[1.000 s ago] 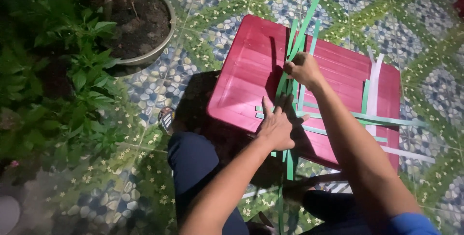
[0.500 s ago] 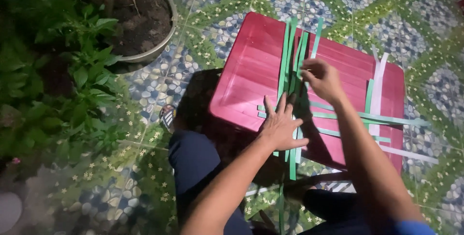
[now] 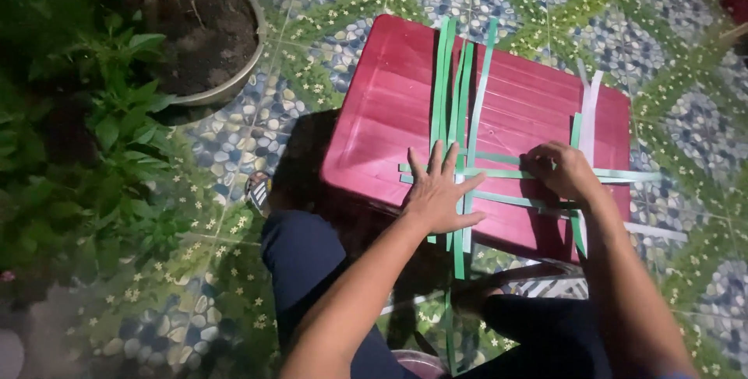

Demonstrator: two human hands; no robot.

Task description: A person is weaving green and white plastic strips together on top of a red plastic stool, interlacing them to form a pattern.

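Left hand [image 3: 440, 192] flat, fingers spread, right hand [image 3: 562, 170] curled, on thin green strips [image 3: 456, 98].

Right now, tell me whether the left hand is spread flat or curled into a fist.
Spread flat. The left hand lies palm down, fingers splayed, on the green strips across the red box.

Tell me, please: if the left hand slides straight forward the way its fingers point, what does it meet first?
Probably nothing new: the left hand already lies on the upright green strips, and they continue ahead over the red surface.
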